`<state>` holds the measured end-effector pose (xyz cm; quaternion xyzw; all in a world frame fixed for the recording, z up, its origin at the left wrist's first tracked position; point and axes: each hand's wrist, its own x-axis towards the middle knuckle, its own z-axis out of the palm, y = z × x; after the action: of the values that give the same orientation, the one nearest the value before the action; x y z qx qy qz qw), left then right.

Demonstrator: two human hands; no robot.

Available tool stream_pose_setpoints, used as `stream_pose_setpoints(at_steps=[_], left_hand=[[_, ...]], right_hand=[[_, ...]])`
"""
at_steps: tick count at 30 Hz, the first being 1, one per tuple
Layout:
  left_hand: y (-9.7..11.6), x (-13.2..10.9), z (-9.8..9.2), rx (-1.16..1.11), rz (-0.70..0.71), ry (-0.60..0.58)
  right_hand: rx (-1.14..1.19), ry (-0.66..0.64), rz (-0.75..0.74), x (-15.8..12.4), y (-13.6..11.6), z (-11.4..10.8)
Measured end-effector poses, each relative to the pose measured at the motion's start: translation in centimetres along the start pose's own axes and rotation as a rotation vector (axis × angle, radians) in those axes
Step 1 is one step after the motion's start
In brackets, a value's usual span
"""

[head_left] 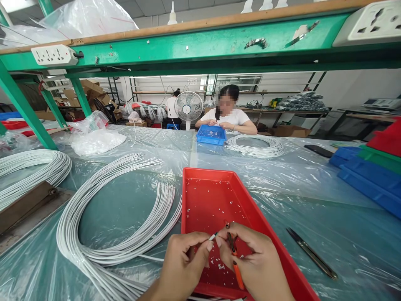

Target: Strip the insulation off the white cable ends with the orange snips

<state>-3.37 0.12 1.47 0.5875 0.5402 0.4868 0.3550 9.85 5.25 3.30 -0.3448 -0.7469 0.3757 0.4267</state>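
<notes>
My left hand is closed in a pinch on the end of a white cable, over the near part of a red tray. My right hand is closed around orange-handled pliers; their exact type is partly hidden by the fingers. Its thumb and forefinger meet at the dark tip of the cable, close to my left fingertips. White scraps lie scattered in the tray. To the left rests a large coil of white cables, with many ends fanned out.
Metal tweezers lie right of the tray. Another cable coil and a rusty metal block are at left. Stacked bins stand at right. Opposite, a person works over a blue tray. A green shelf beam spans overhead.
</notes>
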Motion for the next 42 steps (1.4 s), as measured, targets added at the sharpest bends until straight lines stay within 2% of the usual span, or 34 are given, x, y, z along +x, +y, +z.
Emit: stream_pose_setpoints(at_steps=[10,15,19,25,29,31,34,35,36,37,38,40,42], left_hand=[[0.0,-0.1,0.1,0.060,0.040,-0.026],[-0.2,0.1,-0.2,-0.110,-0.041,-0.028],[0.1,0.3,-0.8,-0.249,-0.069,-0.095],[0.4,0.4,-1.5,-0.323,-0.083,-0.186],[0.5,0.5,-1.7,-0.286,-0.090,-0.255],[0.7,0.4,-1.7,-0.185,-0.050,-0.129],[1.0,-0.4,-1.1,0.029,0.164,0.226],[1.0,-0.7,-0.7,0.075,0.245,0.295],[0.9,-1.0,-0.1,0.096,0.298,0.294],[0.8,-1.2,0.5,0.087,0.296,0.250],[0.6,-1.4,1.1,0.048,0.237,0.158],[0.3,-1.4,2.2,-0.139,0.035,-0.020],[0.1,-1.0,2.7,-0.364,-0.115,-0.048]], right_hand=[[-0.121,0.004,-0.188,-0.3,0.2,-0.2],[-0.174,0.061,-0.246,-0.5,-0.1,0.0],[-0.048,0.053,-0.069,0.2,0.0,-0.3],[0.253,-0.176,0.181,1.4,0.3,-0.5],[0.369,-0.237,0.255,1.2,0.3,-0.4],[0.348,-0.216,0.237,1.1,0.2,-0.5],[0.270,-0.056,0.206,1.1,0.2,-0.7],[0.251,-0.002,0.203,1.1,0.2,-0.7],[0.242,0.042,0.201,1.0,0.3,-0.6],[0.244,0.069,0.200,1.0,0.4,-0.5],[0.254,0.091,0.202,0.9,0.4,-0.4],[0.284,0.136,0.207,0.7,0.5,-0.1],[0.297,0.154,0.208,0.5,0.6,0.1]])
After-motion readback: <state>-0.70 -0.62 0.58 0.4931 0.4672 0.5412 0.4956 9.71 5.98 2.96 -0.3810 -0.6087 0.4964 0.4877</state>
